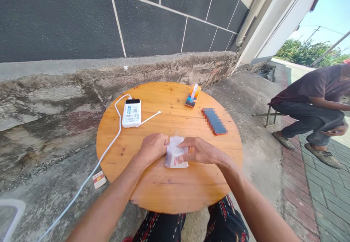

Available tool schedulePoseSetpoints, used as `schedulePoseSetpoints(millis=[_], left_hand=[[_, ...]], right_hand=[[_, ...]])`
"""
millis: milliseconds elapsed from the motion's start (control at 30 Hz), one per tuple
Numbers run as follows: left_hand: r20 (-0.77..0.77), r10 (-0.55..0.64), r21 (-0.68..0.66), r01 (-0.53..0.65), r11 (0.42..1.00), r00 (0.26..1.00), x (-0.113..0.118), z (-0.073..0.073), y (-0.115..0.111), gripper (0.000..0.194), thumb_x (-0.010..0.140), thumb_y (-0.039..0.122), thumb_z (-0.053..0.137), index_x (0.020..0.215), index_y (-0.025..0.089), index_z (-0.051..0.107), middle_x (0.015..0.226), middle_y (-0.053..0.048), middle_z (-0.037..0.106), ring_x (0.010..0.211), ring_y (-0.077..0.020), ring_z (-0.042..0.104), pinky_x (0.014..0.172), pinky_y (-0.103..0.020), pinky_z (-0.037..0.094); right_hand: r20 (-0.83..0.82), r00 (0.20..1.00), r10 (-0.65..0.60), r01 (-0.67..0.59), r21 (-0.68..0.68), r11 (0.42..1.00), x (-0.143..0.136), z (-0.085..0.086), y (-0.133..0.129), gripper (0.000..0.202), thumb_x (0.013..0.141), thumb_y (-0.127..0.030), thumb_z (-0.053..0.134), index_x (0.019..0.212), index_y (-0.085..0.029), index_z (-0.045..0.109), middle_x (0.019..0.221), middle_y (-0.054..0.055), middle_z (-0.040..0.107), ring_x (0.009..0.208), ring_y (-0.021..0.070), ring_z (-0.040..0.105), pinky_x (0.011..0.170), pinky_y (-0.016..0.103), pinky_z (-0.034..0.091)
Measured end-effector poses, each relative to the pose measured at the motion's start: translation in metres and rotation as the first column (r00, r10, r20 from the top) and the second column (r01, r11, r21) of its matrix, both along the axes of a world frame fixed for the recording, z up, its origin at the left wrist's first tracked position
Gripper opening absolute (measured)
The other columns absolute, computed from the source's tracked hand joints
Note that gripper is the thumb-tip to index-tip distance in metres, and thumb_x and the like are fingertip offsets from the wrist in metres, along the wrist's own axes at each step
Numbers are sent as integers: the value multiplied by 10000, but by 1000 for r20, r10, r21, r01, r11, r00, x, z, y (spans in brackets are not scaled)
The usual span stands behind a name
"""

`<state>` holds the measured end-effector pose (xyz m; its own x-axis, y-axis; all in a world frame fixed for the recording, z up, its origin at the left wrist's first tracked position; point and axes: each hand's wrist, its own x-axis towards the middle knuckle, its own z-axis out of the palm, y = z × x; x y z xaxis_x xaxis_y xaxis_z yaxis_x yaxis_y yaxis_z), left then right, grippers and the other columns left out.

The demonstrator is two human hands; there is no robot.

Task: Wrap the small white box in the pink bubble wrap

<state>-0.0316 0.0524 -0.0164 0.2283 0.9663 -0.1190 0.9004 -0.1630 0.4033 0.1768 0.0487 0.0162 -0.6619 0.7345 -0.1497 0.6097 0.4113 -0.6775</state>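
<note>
A small white packet (177, 154) in thin, see-through wrapping, with a red mark near its lower edge, lies on the round wooden table (175, 189) in front of me. My left hand (154, 146) is closed, its curled fingers at the packet's left edge; most of its fingertips are hidden. From the other side, my right hand (199, 151) grips the packet, its thumb low on the front and its index finger higher up.
A white power bank (132, 113) with a white cable (119, 125) lies at the table's left. An orange and blue box-like item (193, 96) and a blurred-out phone (214, 121) are at the right. A small carton (99, 179) sits on the ground. A person (317, 103) sits at far right.
</note>
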Motion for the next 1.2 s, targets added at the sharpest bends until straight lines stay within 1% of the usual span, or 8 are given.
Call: schedulePoseSetpoints(millis=[167,267,433,600,767,900,1033,1200], left_hand=[[115,-47,-13,49,999,992,-10,2,0,133,736,278,517,694,217,627,676,1,655,622,-152,557,524,-244,272],[215,-30,6,30,1000,976,-16,8,-5,193,762,244,454,710,199,635,670,3,646,629,-145,548,530,-238,291],[397,71,-29,-65,997,915,-18,24,-26,284,807,285,424,679,165,648,614,9,614,578,-141,529,544,-241,340],[564,71,-96,-20,995,822,-9,23,-46,311,826,327,463,883,168,725,769,-9,710,648,-158,587,615,-239,421],[574,32,-53,-3,999,818,-1,13,-50,335,843,316,462,955,168,740,732,-18,703,729,-183,608,650,-243,434],[548,-4,-44,33,998,836,2,14,-51,344,843,368,489,963,158,734,743,-26,692,688,-172,585,625,-244,419],[516,-11,-75,59,995,856,0,13,-48,387,751,402,630,1051,168,697,724,-4,654,627,-150,533,573,-236,380],[550,-108,-102,194,976,828,-5,11,-37,277,841,367,501,881,156,675,738,11,614,639,-129,494,568,-224,337]], right_hand=[[36,999,22,-21,-33,999,1,-5,16,389,792,-541,647,1029,-241,716,980,33,648,847,188,599,751,295,458],[10,1000,23,-22,-60,998,1,-5,17,375,804,-528,640,1032,-239,711,994,35,643,863,186,595,748,294,466],[-33,999,-11,11,-17,1000,0,-5,1,395,775,-466,701,1088,-227,677,1027,44,645,843,178,604,745,299,484],[-99,994,-44,53,88,995,1,-11,-19,428,773,-440,717,1136,-227,641,1076,59,632,896,193,608,800,324,489],[-57,996,-65,72,134,988,2,-14,-25,490,771,-422,719,1194,-205,599,1099,79,629,936,213,608,826,346,483],[-56,983,-173,178,89,980,3,-14,-27,663,714,-399,770,1276,-170,502,1115,98,638,945,222,609,823,362,483],[-95,972,-214,221,66,973,3,-15,-26,502,680,-376,797,1094,-174,597,989,53,669,891,202,611,777,322,478],[-109,969,-222,217,-53,975,0,-18,-11,419,651,-407,809,974,-180,671,845,12,666,766,166,594,689,271,447]])
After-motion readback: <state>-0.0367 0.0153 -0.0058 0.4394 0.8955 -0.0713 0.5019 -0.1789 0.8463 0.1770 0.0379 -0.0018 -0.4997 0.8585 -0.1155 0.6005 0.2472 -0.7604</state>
